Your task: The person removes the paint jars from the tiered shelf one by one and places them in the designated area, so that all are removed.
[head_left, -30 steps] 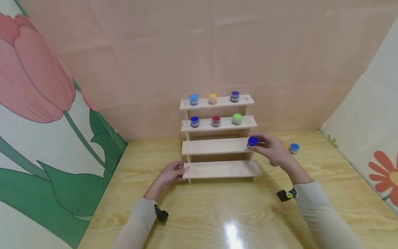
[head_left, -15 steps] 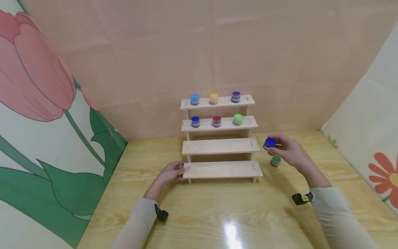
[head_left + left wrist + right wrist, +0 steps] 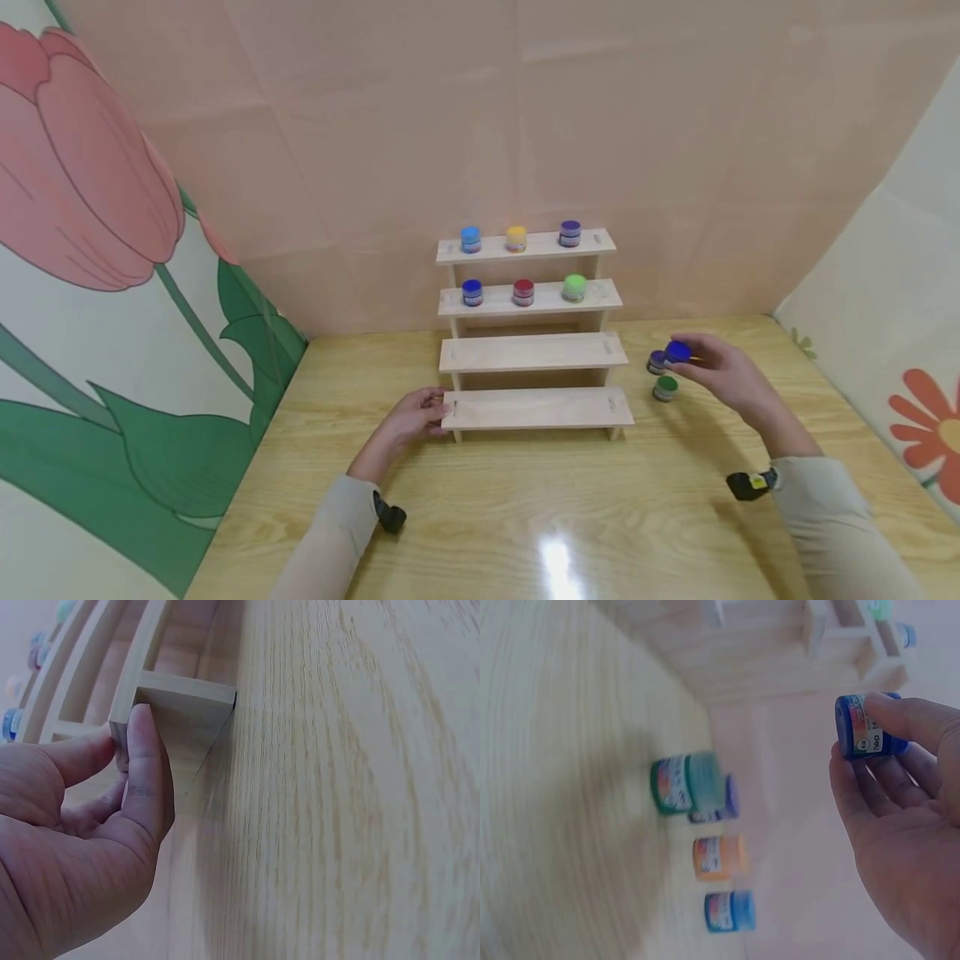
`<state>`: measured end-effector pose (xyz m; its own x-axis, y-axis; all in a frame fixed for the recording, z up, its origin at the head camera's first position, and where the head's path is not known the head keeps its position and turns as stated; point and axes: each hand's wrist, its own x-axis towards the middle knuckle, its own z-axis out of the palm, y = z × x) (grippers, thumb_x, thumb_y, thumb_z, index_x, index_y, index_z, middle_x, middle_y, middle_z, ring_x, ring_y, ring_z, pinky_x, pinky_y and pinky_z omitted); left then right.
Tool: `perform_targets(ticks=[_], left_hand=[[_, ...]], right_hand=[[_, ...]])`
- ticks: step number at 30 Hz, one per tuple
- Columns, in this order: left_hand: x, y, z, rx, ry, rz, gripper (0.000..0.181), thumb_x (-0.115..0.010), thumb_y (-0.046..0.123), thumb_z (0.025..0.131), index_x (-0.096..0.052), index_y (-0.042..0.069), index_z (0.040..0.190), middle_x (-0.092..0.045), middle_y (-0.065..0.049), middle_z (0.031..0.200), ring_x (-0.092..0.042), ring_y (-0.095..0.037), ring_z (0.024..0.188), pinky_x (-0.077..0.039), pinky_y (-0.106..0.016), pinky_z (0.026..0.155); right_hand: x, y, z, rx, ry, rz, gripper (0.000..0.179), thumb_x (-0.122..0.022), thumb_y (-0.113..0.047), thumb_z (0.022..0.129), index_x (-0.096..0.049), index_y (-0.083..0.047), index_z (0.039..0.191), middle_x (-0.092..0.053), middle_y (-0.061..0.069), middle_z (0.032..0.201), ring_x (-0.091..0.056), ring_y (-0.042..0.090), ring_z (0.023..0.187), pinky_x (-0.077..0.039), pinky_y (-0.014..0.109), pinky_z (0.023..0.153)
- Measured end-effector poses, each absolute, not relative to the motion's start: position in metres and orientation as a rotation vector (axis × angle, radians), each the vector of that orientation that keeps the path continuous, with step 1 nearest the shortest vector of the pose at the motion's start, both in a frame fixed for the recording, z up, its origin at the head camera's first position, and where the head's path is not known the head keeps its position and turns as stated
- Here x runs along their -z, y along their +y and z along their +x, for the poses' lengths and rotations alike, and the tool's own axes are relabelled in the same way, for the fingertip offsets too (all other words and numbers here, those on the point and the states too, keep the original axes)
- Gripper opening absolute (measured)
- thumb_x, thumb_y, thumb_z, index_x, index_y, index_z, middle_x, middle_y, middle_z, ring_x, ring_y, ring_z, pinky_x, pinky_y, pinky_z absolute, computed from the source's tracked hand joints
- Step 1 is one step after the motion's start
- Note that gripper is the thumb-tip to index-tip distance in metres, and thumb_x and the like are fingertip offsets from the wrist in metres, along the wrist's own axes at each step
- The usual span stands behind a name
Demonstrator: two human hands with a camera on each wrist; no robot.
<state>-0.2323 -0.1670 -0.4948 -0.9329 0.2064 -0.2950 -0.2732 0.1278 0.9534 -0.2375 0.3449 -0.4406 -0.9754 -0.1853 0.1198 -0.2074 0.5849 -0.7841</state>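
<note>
My right hand point(image 3: 726, 372) holds a small blue paint jar point(image 3: 678, 352) between thumb and fingers, above the table at the right of the stepped wooden rack point(image 3: 536, 408). In the right wrist view the jar's label point(image 3: 866, 726) faces the camera. At the rack's lower left, my left hand point(image 3: 411, 414) pinches the end of the bottom shelf; thumb and fingers lie on either side of the board point(image 3: 120, 724) in the left wrist view. Below the held jar stand a green jar point(image 3: 664, 388) and a purple-blue jar point(image 3: 656, 362).
An orange jar point(image 3: 718, 857) and a lighter blue jar point(image 3: 730, 910) stand on the table, hidden by my right hand in the head view. The top two shelves carry several jars, among them a red jar point(image 3: 523, 292) and a light green jar point(image 3: 574, 288).
My right hand has moved right, away from the third shelf's right end, with the blue jar still held. The green and purple-blue jars have come into view. My left hand stays put.
</note>
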Motion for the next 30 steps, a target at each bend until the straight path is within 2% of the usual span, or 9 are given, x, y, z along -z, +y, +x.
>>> perform_targets(ticks=[3,6,8,11,18,25,27,30], left_hand=[[0.494,-0.167,-0.233,-1.864,2.056,-0.063,0.044,-0.059,0.000,0.100,-0.049,-0.007,0.143,-0.057,-0.014,0.109,-0.061,-0.020,0.086,-0.060,-0.025,0.070],[0.495,-0.167,-0.233,-1.865,2.054,-0.059,0.045,-0.059,0.000,0.100,-0.049,-0.006,0.143,-0.057,-0.014,0.108,-0.061,-0.020,0.086,-0.060,-0.025,0.070],[0.495,-0.167,-0.233,-1.865,2.056,-0.051,0.045,-0.059,0.000,0.100,-0.049,-0.006,0.144,-0.057,-0.013,0.108,-0.061,-0.020,0.086,-0.061,-0.026,0.070],[0.495,-0.167,-0.233,-1.868,2.053,-0.051,0.045,-0.060,0.001,0.100,-0.049,-0.005,0.144,-0.056,-0.013,0.108,-0.061,-0.020,0.087,-0.061,-0.026,0.070],[0.494,-0.166,-0.234,-1.865,2.056,-0.066,0.045,-0.060,0.001,0.100,-0.050,-0.005,0.143,-0.057,-0.013,0.110,-0.061,-0.020,0.087,-0.061,-0.027,0.071],[0.495,-0.167,-0.234,-1.868,2.047,-0.069,0.045,-0.060,0.002,0.100,-0.050,-0.004,0.143,-0.057,-0.013,0.109,-0.061,-0.020,0.088,-0.061,-0.026,0.071],[0.496,-0.168,-0.234,-1.867,2.049,-0.063,0.045,-0.060,0.001,0.100,-0.049,-0.005,0.143,-0.057,-0.014,0.110,-0.062,-0.020,0.088,-0.061,-0.026,0.071],[0.496,-0.168,-0.233,-1.865,2.053,-0.059,0.045,-0.060,0.002,0.100,-0.049,-0.006,0.143,-0.058,-0.015,0.110,-0.062,-0.020,0.088,-0.061,-0.026,0.071]], right_hand=[[0.447,0.353,-0.240,-1.391,-2.778,0.342,0.060,-0.063,-0.035,0.101,-0.045,-0.006,0.151,-0.054,0.022,0.140,-0.056,0.014,0.118,-0.047,0.005,0.083],[0.454,0.361,-0.242,-1.394,-2.776,0.334,0.061,-0.064,-0.034,0.101,-0.044,-0.005,0.151,-0.053,0.023,0.139,-0.049,-0.009,0.109,-0.047,0.005,0.082],[0.458,0.366,-0.244,-1.400,-2.770,0.333,0.061,-0.064,-0.033,0.101,-0.043,-0.003,0.151,-0.053,0.025,0.139,-0.046,-0.015,0.105,-0.047,0.005,0.082],[0.465,0.373,-0.246,-1.403,-2.764,0.326,0.061,-0.064,-0.030,0.101,-0.042,-0.001,0.151,-0.052,0.027,0.139,-0.045,-0.018,0.103,-0.046,0.004,0.082],[0.481,0.383,-0.250,-1.412,-2.757,0.348,0.057,-0.064,-0.021,0.102,-0.042,0.007,0.147,-0.053,0.033,0.135,-0.048,-0.017,0.103,-0.048,0.005,0.081],[0.493,0.392,-0.255,-1.423,-2.784,0.338,0.057,-0.065,-0.021,0.101,-0.044,0.009,0.145,-0.050,0.037,0.138,-0.047,-0.016,0.103,-0.048,0.006,0.081],[0.496,0.394,-0.255,-1.412,-2.806,0.326,0.058,-0.065,-0.023,0.101,-0.044,0.008,0.145,-0.049,0.037,0.139,-0.053,-0.007,0.108,-0.047,0.005,0.081],[0.500,0.397,-0.256,-1.413,-2.831,0.318,0.059,-0.064,-0.024,0.102,-0.043,0.009,0.146,-0.048,0.038,0.140,-0.057,0.026,0.122,-0.045,0.004,0.081]])
